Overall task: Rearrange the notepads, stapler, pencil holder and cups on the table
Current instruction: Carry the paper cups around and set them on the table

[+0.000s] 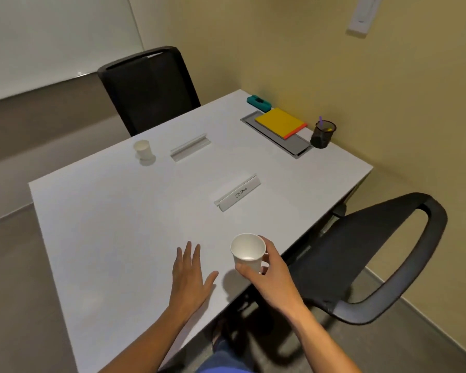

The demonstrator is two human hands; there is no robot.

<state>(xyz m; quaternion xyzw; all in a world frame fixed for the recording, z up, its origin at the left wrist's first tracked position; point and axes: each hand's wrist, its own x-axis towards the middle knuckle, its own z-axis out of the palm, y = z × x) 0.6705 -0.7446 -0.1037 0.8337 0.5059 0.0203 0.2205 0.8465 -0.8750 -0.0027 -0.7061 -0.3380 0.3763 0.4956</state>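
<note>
My right hand point(271, 273) grips a white paper cup point(247, 250) near the white table's point(113, 224) front right edge; the cup is upright and looks empty. My left hand point(190, 275) lies flat on the tabletop just left of it, fingers spread. A second white cup point(143, 149) stands at the far left. At the far right corner lie a teal stapler point(258, 103), a yellow notepad point(280, 122) stacked on an orange one, and a black mesh pencil holder point(322, 134) with a purple pen.
Two white name cards stand on the table, a blank one point(190, 147) and one with writing point(238, 196). A grey cable tray point(293, 145) lies under the notepads. Black chairs stand at the far side point(148, 87) and at the right point(374, 257). Yellow walls close the corner.
</note>
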